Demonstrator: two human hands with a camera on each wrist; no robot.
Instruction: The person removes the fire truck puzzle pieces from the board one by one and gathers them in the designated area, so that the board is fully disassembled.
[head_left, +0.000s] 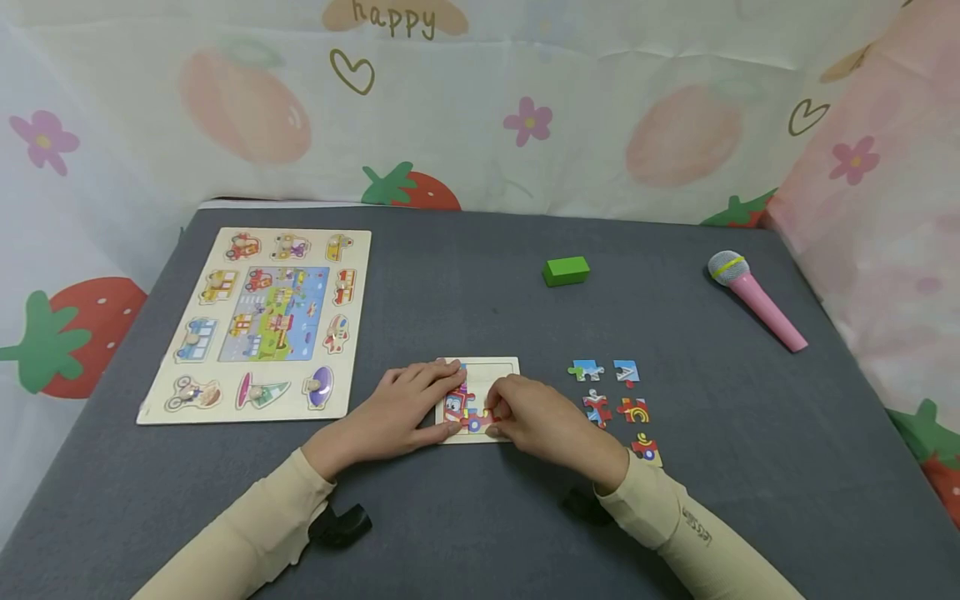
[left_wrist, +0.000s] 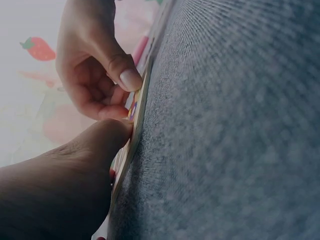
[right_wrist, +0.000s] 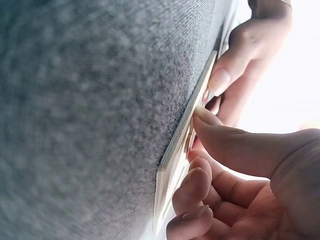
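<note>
A small wooden puzzle board (head_left: 495,362) lies on the dark cloth, its left part filled with pieces that show a red and blue vehicle (head_left: 456,405). My left hand (head_left: 397,410) rests over the board's left edge, fingers fairly straight, thumb near the front edge. Over the middle of the board, my right hand (head_left: 546,423) has its thumb and curled fingers at a puzzle piece (head_left: 489,415), pinching it; the hand hides most of that piece. Several loose jigsaw pieces (head_left: 597,408) lie right of the board. In the right wrist view the thumb (right_wrist: 215,125) touches the board.
A large wooden peg puzzle (head_left: 348,333) with vehicle pictures lies at the left. A green block (head_left: 566,271) sits behind the small board. Farther right is a pink toy microphone (head_left: 765,308). A printed cloth (head_left: 480,108) hangs behind the table.
</note>
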